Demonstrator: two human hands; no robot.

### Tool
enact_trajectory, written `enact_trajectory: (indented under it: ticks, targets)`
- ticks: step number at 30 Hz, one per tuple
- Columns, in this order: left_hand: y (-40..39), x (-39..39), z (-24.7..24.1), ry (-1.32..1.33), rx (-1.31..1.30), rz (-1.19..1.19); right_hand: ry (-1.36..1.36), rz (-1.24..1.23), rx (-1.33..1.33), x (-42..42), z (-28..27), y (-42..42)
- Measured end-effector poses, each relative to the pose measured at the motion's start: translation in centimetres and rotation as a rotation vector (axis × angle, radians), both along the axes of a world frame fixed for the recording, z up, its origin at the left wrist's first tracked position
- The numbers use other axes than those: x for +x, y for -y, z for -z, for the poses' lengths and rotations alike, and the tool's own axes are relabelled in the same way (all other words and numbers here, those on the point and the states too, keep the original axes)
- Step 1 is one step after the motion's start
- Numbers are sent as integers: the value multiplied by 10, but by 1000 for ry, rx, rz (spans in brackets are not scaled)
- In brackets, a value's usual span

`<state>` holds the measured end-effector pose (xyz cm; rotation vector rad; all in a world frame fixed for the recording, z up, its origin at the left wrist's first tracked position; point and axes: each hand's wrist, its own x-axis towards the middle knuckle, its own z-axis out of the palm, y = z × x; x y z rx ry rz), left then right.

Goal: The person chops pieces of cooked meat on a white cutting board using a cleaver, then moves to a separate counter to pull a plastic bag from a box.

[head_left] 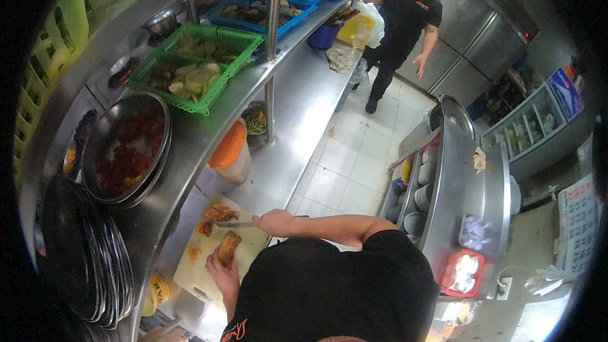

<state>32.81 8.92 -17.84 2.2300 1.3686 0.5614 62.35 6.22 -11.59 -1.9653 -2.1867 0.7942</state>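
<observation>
My right hand [276,223] grips a knife [236,224], its blade lying across a pale plastic cutting board [254,240]. Under the fingers of my left hand [222,268] is a browned piece of cooked meat [230,247], held against the board. Sliced meat [220,212] sits at the far side of the blade, by its tip. A smaller chunk of meat [204,228] and a scrap of meat [194,255] lie to the left. The knife's edge is apart from the held piece.
A steel shelf [199,161] overhangs the board's left, bearing a green basket of food [209,99], a metal bowl [166,147] and stacked dark plates [90,256]. An orange-lidded container [230,152] stands beyond the board. Another person [403,28] stands in the aisle; a steel counter [468,190] runs behind me.
</observation>
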Motion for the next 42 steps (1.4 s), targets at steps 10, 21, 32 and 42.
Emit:
enact_trajectory:
  ticks: [10, 21, 32, 42]
  targets:
    - [-12, -25, 4, -14, 166, -188, -5, -77, 0, 2, 1, -4]
    - [-62, -73, 31, -96, 221, -189, -36, -39, 35, -5, 14, -5]
    - [-62, -54, 19, -114, 79, -160, -35, -31, -24, -5, 13, -7]
    - [-80, -77, 46, -89, 109, -250, 28, -103, 6, -4, 14, -6]
